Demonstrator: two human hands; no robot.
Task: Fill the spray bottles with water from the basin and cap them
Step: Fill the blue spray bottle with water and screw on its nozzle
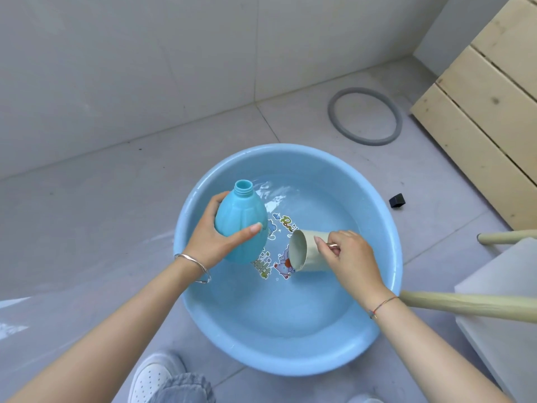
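Note:
A light blue basin [386, 234] stands on the floor with shallow water and cartoon stickers on its bottom. My left hand [213, 239] grips a turquoise spray bottle [242, 216] around its belly; the bottle is uncapped, its threaded neck pointing up and away over the basin's left side. My right hand [348, 254] holds a pale green cup [305, 251] by its metal handle. The cup lies on its side low in the basin, its mouth facing left toward the bottle. No spray cap is in view.
A grey rubber ring [363, 116] lies on the tiled floor beyond the basin. A small black block [397, 200] sits right of the basin. Wooden slats [488, 112] and a pale stool with wooden legs [465, 305] stand at the right. A white shoe [154, 376] is near the basin's front.

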